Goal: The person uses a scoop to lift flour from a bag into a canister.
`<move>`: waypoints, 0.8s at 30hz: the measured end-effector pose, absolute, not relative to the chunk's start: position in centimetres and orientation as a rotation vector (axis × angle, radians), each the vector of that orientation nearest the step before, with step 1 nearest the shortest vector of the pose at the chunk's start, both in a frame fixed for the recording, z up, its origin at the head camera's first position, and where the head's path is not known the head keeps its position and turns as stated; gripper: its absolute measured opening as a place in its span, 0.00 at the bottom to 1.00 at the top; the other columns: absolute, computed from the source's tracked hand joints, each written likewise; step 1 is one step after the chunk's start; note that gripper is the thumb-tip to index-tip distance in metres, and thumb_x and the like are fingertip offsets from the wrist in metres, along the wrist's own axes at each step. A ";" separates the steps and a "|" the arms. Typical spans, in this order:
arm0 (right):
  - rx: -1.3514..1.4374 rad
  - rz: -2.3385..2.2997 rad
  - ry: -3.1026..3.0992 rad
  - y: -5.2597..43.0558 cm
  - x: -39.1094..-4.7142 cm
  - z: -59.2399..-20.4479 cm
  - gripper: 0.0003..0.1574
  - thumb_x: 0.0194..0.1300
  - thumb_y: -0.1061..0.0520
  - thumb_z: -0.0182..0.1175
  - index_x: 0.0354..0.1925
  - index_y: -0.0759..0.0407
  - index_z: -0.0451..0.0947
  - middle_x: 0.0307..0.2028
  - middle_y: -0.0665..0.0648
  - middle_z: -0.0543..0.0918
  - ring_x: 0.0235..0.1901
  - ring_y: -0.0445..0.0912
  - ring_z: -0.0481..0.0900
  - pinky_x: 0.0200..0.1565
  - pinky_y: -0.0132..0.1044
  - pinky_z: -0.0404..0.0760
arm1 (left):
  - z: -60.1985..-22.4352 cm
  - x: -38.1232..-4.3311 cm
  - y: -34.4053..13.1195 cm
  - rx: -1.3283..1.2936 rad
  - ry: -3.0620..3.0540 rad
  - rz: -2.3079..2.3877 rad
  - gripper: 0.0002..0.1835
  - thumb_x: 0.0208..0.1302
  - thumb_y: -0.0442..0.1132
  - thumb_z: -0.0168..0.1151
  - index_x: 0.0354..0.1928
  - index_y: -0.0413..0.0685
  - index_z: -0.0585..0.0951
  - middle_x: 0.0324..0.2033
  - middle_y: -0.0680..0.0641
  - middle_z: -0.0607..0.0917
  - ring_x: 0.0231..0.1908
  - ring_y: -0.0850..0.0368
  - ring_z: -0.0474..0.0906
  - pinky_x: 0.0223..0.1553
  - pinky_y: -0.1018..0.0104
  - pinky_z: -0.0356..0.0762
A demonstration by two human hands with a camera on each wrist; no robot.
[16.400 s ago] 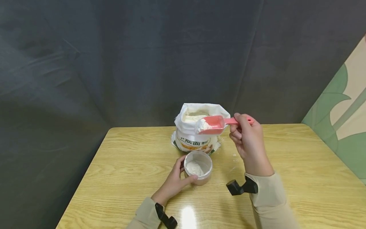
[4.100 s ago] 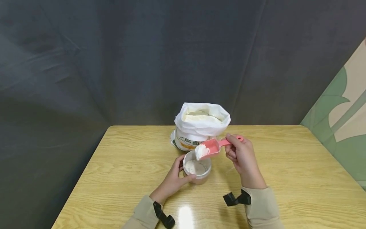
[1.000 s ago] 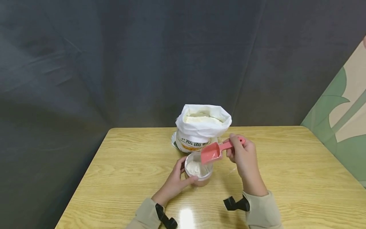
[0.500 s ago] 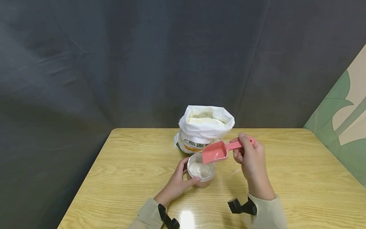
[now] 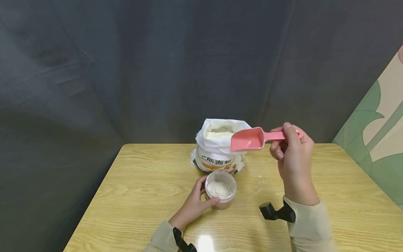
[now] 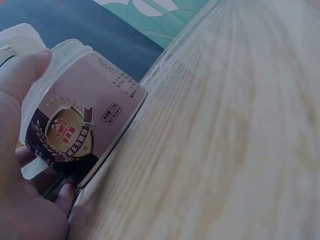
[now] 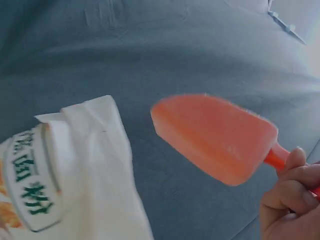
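Observation:
My right hand (image 5: pixel 294 150) pinches the handle of a pink scoop (image 5: pixel 247 139), raised in front of the flour bag's right side. Only traces of white powder show in its bowl. In the right wrist view the scoop (image 7: pixel 212 137) hangs beside the white bag (image 7: pixel 95 165). The open flour bag (image 5: pixel 217 148) stands upright with its rim folded out and flour inside. Before it, my left hand (image 5: pixel 195 204) holds a round plastic jar (image 5: pixel 224 202) from the left side, thumb at the front. White flour (image 5: pixel 218 189) lies in the jar. A pink label (image 6: pixel 92 110) wraps it in the left wrist view.
The wooden table (image 5: pixel 141 189) runs to a dark curtain (image 5: pixel 157 70) behind the bag. Some spilled powder (image 5: pixel 259 182) dots the tabletop right of the jar. A green and beige wall panel (image 5: pixel 374 129) stands at the far right.
Over the last second the scoop, nearly bare of flour, has risen from above the jar up and right to the bag. Flour in the jar is higher than 16 seconds ago. The left hand stays on the jar.

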State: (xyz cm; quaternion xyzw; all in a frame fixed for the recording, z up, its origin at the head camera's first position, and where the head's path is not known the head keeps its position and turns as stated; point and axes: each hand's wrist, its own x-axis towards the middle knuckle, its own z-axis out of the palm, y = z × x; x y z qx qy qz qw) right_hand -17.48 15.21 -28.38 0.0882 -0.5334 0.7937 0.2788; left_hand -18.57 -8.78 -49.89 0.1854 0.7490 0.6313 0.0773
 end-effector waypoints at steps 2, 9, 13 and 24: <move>0.219 2.089 -1.434 15.3 -18.0 -27.6 0.23 0.77 0.59 0.52 0.26 0.72 0.78 0.14 0.58 0.75 0.09 0.43 0.61 0.12 0.27 0.61 | -49.9 -18.6 -8.8 0.561 2.243 1.894 0.43 0.64 0.46 0.71 0.75 0.47 0.59 0.72 0.43 0.65 0.72 0.47 0.62 0.72 0.48 0.60; 0.173 1.927 -1.600 15.7 -20.5 -26.5 0.19 0.75 0.56 0.57 0.31 0.70 0.78 0.17 0.58 0.77 0.11 0.44 0.66 0.15 0.26 0.68 | -49.9 -18.6 -8.8 0.558 2.238 1.894 0.43 0.64 0.46 0.72 0.75 0.48 0.59 0.72 0.43 0.65 0.71 0.47 0.62 0.72 0.49 0.62; 0.120 1.678 -1.861 15.8 -22.4 -26.7 0.21 0.76 0.50 0.55 0.32 0.65 0.79 0.17 0.53 0.78 0.13 0.42 0.69 0.17 0.26 0.71 | -49.9 -18.4 -8.9 0.547 2.231 1.891 0.43 0.64 0.46 0.71 0.75 0.49 0.59 0.72 0.44 0.64 0.72 0.47 0.62 0.72 0.48 0.62; 0.102 1.195 -2.309 15.3 -25.6 -27.7 0.27 0.77 0.45 0.50 0.29 0.64 0.73 0.25 0.62 0.77 0.20 0.48 0.70 0.19 0.29 0.71 | -49.7 -18.7 -8.9 0.537 2.227 1.883 0.42 0.65 0.47 0.71 0.75 0.50 0.59 0.72 0.44 0.65 0.71 0.47 0.63 0.71 0.50 0.63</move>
